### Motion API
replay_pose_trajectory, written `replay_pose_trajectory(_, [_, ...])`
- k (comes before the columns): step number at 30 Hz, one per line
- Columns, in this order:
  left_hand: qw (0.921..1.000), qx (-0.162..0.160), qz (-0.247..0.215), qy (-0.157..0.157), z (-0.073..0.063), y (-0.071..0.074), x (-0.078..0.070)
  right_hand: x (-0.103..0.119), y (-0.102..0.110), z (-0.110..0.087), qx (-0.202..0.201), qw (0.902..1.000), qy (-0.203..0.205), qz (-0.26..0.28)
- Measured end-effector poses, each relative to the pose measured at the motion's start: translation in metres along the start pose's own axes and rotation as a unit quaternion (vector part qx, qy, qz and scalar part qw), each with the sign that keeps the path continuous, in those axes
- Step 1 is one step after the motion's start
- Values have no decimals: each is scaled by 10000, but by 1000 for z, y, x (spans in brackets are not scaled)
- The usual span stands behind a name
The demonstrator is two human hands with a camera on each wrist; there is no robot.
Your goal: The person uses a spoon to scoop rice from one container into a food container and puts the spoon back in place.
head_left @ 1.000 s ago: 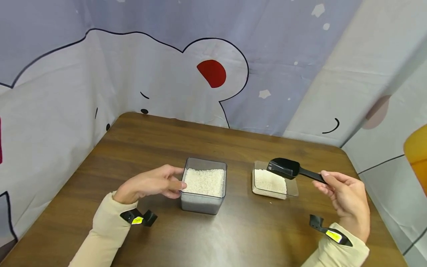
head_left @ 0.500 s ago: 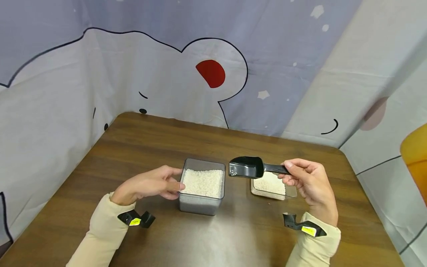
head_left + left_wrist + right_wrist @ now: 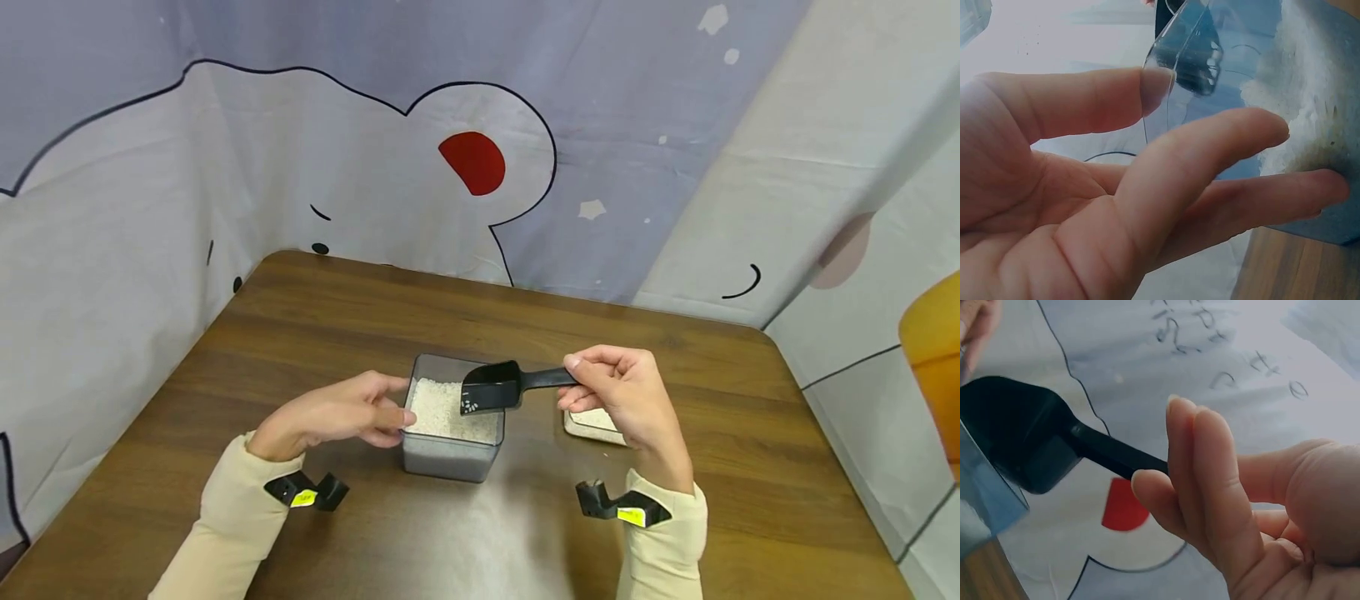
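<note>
A grey see-through square container [image 3: 453,458] holding white rice [image 3: 437,407] stands mid-table. My left hand [image 3: 341,414] holds its left wall, thumb hooked over the rim; the left wrist view shows the fingers [image 3: 1210,147] along the outside. Between thumb and fingers of my right hand [image 3: 622,396] is the handle of a black scoop [image 3: 491,387], level above the right half of the container. A few grains cling near the scoop's lip. The right wrist view shows the scoop [image 3: 1029,437] over the container's rim [image 3: 997,469].
A shallow clear box [image 3: 592,429] with rice stands to the right, partly hidden behind my right hand. Brown wooden table [image 3: 360,317] surrounds both containers. A printed curtain [image 3: 337,158] hangs behind the table's far edge.
My right hand has carried the scoop leftward from above the shallow box to above the grey container. My left hand has stayed at the container's left wall.
</note>
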State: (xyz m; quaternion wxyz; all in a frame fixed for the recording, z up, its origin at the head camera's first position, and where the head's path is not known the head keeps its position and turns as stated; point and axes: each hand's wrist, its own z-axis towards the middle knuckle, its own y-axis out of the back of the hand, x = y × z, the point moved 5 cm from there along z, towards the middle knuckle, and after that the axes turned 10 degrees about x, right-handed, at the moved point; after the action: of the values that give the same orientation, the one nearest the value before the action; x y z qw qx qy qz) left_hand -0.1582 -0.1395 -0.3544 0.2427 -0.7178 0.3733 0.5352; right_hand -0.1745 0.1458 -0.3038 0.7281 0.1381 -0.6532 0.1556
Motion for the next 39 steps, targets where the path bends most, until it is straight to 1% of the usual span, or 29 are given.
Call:
replay_pose_trajectory(4, [10000,3,39,-6,0,0,-1,6,-17,1,47,9988,57,-481])
replay_pose_trajectory(7, [10000,-58,59,10,-1,0,-1,10,-30,0,92,9970,95,-763])
replay_pose_trajectory(11, [9999,-77,65,23,-2,1,-1,13,-43,-2,-22,9946,-46,-1035])
replay_pose_trajectory(16, [9999,-89,46,42,-3,1,-1,17,-54,-4,-136,9924,-216,-1204])
replay_pose_trajectory(22, [10000,-71,28,17,-2,1,-1,17,-61,-4,-289,9884,-301,-1461])
replay_pose_trajectory(28, [10000,-78,27,0,-2,1,0,15,-62,-2,-393,9859,-330,-1590])
replay_pose_trajectory(34, [10000,-18,22,-5,-2,1,0,9,-62,1,-327,9863,-440,-1555])
replay_pose_trajectory(39, [10000,-87,-14,39,-2,1,1,4,-64,4,-290,9865,-487,-1539])
